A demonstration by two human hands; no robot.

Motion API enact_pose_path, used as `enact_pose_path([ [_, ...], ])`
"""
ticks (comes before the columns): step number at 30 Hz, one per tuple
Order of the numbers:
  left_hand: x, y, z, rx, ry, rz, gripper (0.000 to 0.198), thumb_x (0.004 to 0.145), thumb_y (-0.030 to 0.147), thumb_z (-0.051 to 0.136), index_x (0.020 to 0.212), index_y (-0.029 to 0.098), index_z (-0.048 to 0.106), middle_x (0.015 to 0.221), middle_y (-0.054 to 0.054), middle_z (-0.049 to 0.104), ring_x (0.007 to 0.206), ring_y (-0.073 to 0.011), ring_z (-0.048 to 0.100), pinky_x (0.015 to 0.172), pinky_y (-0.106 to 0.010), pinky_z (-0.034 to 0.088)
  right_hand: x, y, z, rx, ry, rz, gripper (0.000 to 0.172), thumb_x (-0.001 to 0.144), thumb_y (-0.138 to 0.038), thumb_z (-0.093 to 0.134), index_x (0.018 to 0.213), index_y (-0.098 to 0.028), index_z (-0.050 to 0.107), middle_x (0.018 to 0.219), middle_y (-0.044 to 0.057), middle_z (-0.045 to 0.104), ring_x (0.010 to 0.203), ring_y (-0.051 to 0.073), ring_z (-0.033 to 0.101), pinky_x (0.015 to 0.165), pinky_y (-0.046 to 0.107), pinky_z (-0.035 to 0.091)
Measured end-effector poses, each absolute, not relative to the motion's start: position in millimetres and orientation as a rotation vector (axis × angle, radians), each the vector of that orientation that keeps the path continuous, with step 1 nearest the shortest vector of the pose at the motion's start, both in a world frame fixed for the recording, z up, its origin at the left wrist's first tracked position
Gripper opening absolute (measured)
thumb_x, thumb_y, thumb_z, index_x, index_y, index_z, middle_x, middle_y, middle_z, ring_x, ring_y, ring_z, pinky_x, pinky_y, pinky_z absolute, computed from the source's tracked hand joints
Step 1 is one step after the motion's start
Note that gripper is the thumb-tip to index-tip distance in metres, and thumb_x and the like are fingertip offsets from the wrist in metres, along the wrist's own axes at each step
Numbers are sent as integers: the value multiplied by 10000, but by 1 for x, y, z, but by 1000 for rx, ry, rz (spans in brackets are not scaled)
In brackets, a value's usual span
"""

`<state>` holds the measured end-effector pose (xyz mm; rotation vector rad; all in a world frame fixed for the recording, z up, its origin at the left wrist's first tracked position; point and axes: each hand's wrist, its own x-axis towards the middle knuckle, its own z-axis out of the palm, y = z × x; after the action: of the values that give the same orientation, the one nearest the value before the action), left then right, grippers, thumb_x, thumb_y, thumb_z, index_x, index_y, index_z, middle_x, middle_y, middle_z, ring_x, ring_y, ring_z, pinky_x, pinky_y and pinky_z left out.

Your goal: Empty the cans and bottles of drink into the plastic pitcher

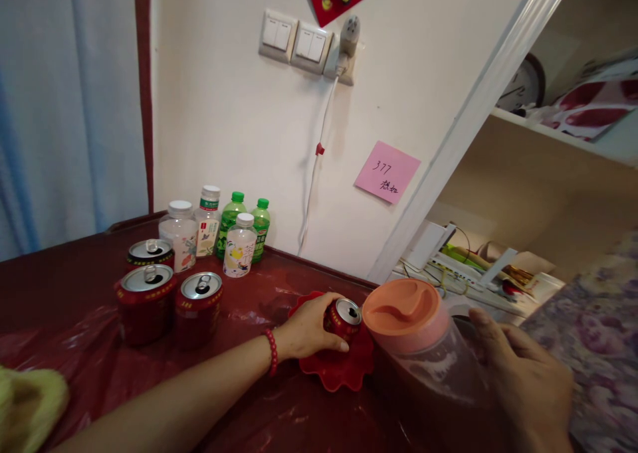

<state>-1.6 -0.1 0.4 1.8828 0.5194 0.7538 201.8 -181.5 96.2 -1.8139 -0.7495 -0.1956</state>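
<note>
My left hand (312,327), with a red bead bracelet at the wrist, is wrapped round a small red drink can (343,319) with an opened top. The can tilts over a red scalloped dish (336,366) on the table. In my right hand (528,373) is the handle of a clear plastic pitcher (438,366) with an orange lid (403,307). The pitcher leans to the left, its lid close beside the can; I cannot tell whether they touch. What the pitcher contains is hard to make out.
Several opened red cans (197,313) stand at the left, before several plastic bottles (240,250) near the wall. A yellow cloth (30,406) lies at the lower left of the red-covered table (249,400). Shelves (558,141) with clutter are on the right.
</note>
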Motion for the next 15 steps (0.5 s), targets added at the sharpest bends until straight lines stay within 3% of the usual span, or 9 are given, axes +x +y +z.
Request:
enact_pose_path([
  [15,0,1,-3,1865,504,768,788,527,177,937,1237,221,601,1234,-71,693,1139,-296,632,1008,-420,475,201,-179,96,-1815,-695,-215,507,772,-686,647,810,-182,690,683,-9,576,650,186,427,553,287,288],
])
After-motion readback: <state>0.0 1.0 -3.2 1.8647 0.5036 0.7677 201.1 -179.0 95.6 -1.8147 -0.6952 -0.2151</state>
